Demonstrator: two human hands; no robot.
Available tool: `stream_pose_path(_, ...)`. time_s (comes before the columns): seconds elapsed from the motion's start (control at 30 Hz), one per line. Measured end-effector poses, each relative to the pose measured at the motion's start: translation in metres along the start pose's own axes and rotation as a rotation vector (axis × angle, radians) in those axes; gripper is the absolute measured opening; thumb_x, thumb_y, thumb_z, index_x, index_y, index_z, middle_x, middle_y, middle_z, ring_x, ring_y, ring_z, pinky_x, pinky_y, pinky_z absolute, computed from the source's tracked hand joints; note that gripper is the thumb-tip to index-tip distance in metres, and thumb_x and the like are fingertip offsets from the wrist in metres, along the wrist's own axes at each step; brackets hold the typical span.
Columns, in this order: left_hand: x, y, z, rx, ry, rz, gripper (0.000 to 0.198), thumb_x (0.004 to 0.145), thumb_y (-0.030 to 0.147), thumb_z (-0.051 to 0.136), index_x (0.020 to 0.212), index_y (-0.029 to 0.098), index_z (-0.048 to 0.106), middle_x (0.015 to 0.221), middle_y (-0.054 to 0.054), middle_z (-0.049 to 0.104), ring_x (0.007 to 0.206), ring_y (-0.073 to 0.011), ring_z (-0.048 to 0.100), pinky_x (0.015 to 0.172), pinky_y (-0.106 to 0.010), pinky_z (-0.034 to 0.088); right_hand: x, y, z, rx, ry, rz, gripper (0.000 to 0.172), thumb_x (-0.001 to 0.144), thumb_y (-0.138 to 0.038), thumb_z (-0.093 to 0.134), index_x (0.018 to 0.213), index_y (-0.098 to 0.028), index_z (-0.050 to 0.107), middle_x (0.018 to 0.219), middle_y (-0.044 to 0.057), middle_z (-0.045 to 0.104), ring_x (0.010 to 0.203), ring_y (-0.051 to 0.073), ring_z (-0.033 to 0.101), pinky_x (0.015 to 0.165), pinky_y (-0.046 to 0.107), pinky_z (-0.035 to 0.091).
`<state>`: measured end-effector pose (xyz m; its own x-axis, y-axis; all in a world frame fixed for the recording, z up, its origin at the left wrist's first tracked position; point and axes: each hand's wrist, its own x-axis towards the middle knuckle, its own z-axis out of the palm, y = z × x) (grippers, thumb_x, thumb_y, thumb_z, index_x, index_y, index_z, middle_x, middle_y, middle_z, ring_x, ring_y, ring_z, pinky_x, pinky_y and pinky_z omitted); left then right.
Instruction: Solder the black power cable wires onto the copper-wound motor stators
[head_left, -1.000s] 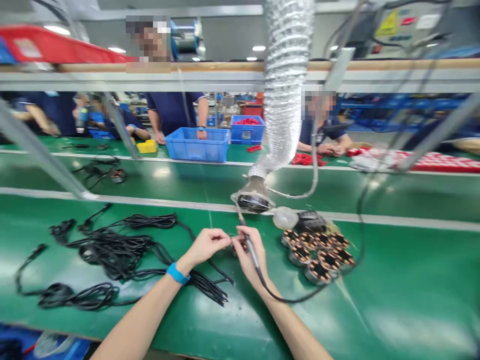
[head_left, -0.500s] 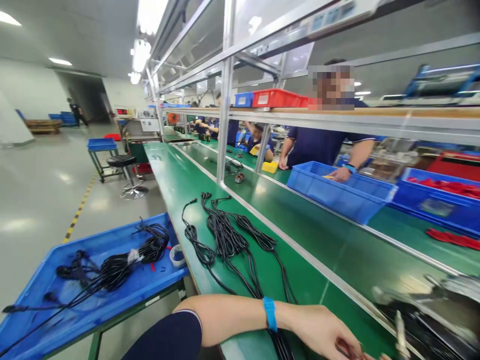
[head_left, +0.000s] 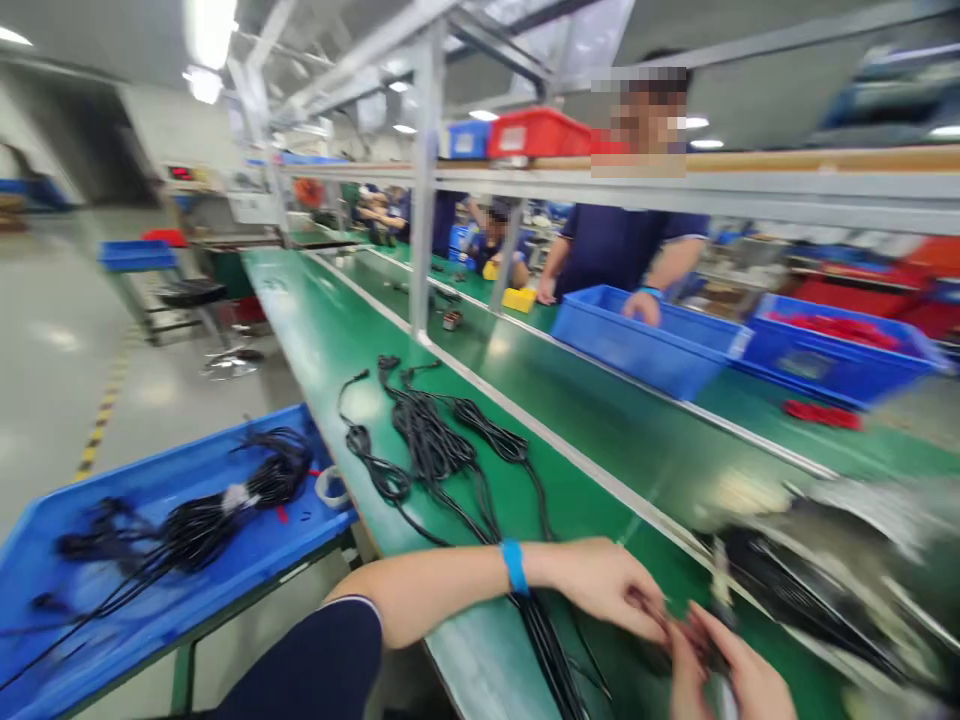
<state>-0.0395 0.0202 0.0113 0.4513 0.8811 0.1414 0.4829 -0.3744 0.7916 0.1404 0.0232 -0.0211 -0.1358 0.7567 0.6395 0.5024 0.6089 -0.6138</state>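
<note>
My left hand [head_left: 611, 590], with a blue band at the wrist, reaches over the green bench. Its fingers are closed in a pinch, and what they hold is too small and blurred to name. Close against it is my right hand [head_left: 731, 665], its fingers bent together around something I cannot make out. Black cables [head_left: 431, 435] lie coiled on the bench beyond my left forearm. Their straight lengths [head_left: 547, 655] run beneath my left wrist toward me. To the right of my hands lies a blurred clear plastic bag [head_left: 810, 590] with black strands in it.
A blue tray [head_left: 169, 480] at the left holds a tied bundle of black cables and a tape roll [head_left: 332, 487]. Across the bench, a co-worker has a hand in a blue bin [head_left: 637, 340]. A metal post [head_left: 425, 190] and shelf [head_left: 750, 190] stand between us.
The camera view has turned right and down, so the scene sits further left and higher. My right hand has come more fully into view beside my left hand.
</note>
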Motion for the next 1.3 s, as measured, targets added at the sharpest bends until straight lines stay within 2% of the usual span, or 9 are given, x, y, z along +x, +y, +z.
stream_pose_path(0.03,-0.007,0.005,-0.002,0.004,0.034,0.007,0.021,0.082,0.039,0.071,0.079,0.017,0.070,0.072,0.000,0.066,0.069,-0.0144,0.060,0.061,-0.024,0.041,-0.004,-0.011,-0.006,-0.026,0.011,-0.011,0.038,0.082,-0.054,0.060,0.103,-0.024,0.068,0.102,0.012,0.067,0.087,0.030,0.067,0.079,0.050,0.055)
stream_pose_path(0.13,-0.019,0.012,-0.007,-0.090,0.110,-0.013,0.018,0.082,0.034,0.069,0.079,0.016,0.071,0.075,-0.002,0.068,0.071,-0.0148,0.060,0.064,-0.023,0.041,-0.012,-0.030,-0.011,-0.004,0.029,-0.025,0.024,0.092,-0.036,0.055,0.110,-0.022,0.065,0.099,0.009,0.063,0.083,0.022,0.065,0.079,0.039,0.055)
stream_pose_path(0.23,-0.019,0.011,-0.005,-0.256,0.059,-0.127,0.019,0.083,0.032,0.063,0.081,0.015,0.071,0.070,-0.001,0.066,0.063,-0.0139,0.057,0.061,-0.023,0.041,-0.017,-0.029,-0.009,0.051,-0.014,-0.034,0.022,0.095,-0.023,0.052,0.114,-0.024,0.062,0.099,0.007,0.060,0.087,0.019,0.064,0.080,0.035,0.055)
stream_pose_path(0.33,-0.018,0.009,0.002,-0.413,0.044,-0.187,0.019,0.081,0.031,0.064,0.080,0.013,0.071,0.074,-0.003,0.069,0.069,-0.0152,0.060,0.068,-0.024,0.045,-0.022,-0.025,-0.008,0.090,-0.035,-0.020,0.026,0.096,-0.017,0.049,0.117,-0.026,0.061,0.100,0.006,0.057,0.089,0.018,0.063,0.082,0.033,0.055)
stream_pose_path(0.47,-0.016,0.010,0.013,-0.490,0.142,-0.227,0.019,0.078,0.030,0.066,0.076,0.012,0.072,0.079,-0.006,0.072,0.076,-0.0179,0.063,0.075,-0.027,0.047,-0.026,-0.025,-0.007,0.129,-0.042,0.016,0.030,0.096,-0.015,0.049,0.121,-0.026,0.060,0.102,0.006,0.055,0.087,0.016,0.063,0.084,0.031,0.055)
stream_pose_path(0.6,-0.014,0.009,0.022,-0.513,0.340,-0.255,0.019,0.076,0.031,0.068,0.073,0.012,0.072,0.075,-0.006,0.072,0.073,-0.0180,0.063,0.073,-0.026,0.048,-0.021,-0.024,-0.013,0.139,-0.016,0.023,0.033,0.096,-0.016,0.050,0.127,-0.025,0.058,0.107,0.007,0.056,0.087,0.014,0.064,0.084,0.029,0.054)
stream_pose_path(0.73,-0.012,0.004,0.029,-0.466,0.470,-0.331,0.023,0.075,0.035,0.068,0.074,0.013,0.073,0.076,-0.007,0.073,0.073,-0.0190,0.064,0.070,-0.027,0.047,-0.017,-0.025,-0.027,0.152,0.062,0.064,0.024,0.097,-0.022,0.051,0.117,-0.022,0.064,0.099,0.006,0.065,0.087,0.016,0.066,0.081,0.029,0.054)
stream_pose_path(0.93,-0.013,0.002,0.034,-0.384,0.478,-0.398,0.026,0.075,0.037,0.066,0.074,0.013,0.074,0.077,-0.007,0.074,0.071,-0.0202,0.064,0.067,-0.028,0.045,-0.022,-0.028,-0.041,0.253,0.099,0.094,0.023,0.097,-0.026,0.048,0.089,-0.020,0.070,0.077,0.002,0.071,0.067,0.016,0.068,0.066,0.028,0.054)
stream_pose_path(1.3,-0.012,-0.001,0.037,-0.399,0.482,-0.383,0.029,0.078,0.041,0.066,0.078,0.013,0.074,0.081,-0.008,0.074,0.074,-0.0201,0.064,0.069,-0.027,0.046,-0.019,-0.031,-0.041,0.283,0.059,-0.008,0.024,0.094,-0.021,0.049,0.083,-0.019,0.070,0.076,0.002,0.073,0.065,0.015,0.068,0.062,0.026,0.052)
